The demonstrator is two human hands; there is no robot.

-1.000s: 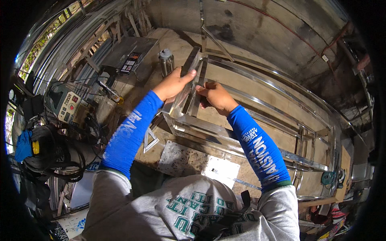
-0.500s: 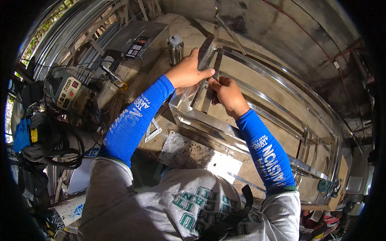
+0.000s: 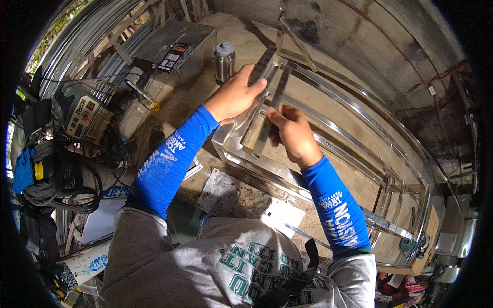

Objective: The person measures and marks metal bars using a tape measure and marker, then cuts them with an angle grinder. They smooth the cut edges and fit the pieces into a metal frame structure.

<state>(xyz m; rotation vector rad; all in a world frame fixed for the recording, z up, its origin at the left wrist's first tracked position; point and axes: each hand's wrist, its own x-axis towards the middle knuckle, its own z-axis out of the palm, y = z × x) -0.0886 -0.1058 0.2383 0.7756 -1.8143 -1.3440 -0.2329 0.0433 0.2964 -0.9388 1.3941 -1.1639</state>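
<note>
A long shiny metal frame [image 3: 354, 93] of square tubes lies in front of me and stretches off to the right. My left hand [image 3: 237, 96] is closed around a dark metal bar [image 3: 265, 57] at the frame's left end, thumb on its upper side. A narrow flat metal strip [image 3: 280, 84] slants across the frame just inside that end. My right hand [image 3: 295, 134] pinches the strip's right edge between thumb and curled fingers. The strip's near end rests by the frame's near left corner [image 3: 226, 142]. My right fingertips are partly hidden.
A steel bottle [image 3: 224, 62] with a grey lid stands beyond my left hand. A welding machine [image 3: 84, 117] and coiled black cables [image 3: 59, 177] sit at left. A spotted metal plate [image 3: 228, 192] lies near my body. A concrete wall [image 3: 380, 31] rises behind the frame.
My right hand has slid slightly nearer to me, and the strip has shifted the same way. My left thumb has drawn back from the strip's edge; that hand stays at the frame's end.
</note>
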